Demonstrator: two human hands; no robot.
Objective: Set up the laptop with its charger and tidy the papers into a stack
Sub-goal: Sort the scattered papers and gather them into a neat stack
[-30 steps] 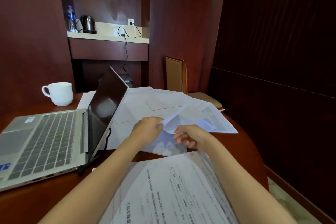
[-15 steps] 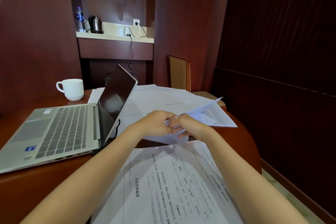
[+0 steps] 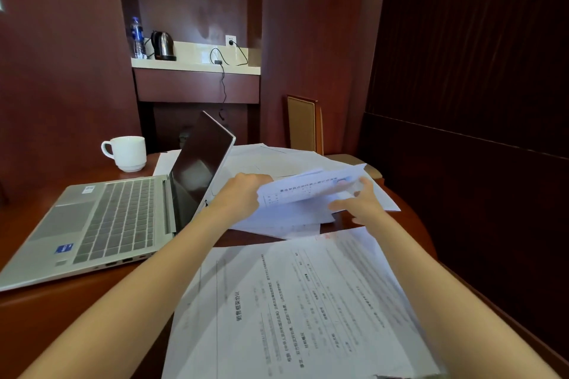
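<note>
My left hand [image 3: 243,195] grips the left end of a white printed sheet [image 3: 308,189], held just above the loose white papers [image 3: 277,163] spread over the reddish-brown wooden counter [image 3: 61,317]. My right hand [image 3: 365,209] is released, fingers spread, by the sheet's right end. The open silver laptop [image 3: 117,221] sits on the counter to the left, beside the papers.

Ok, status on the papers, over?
Left hand grips raised sheet. Right hand open by its edge. Other papers unstacked. Laptop open alongside.
</note>
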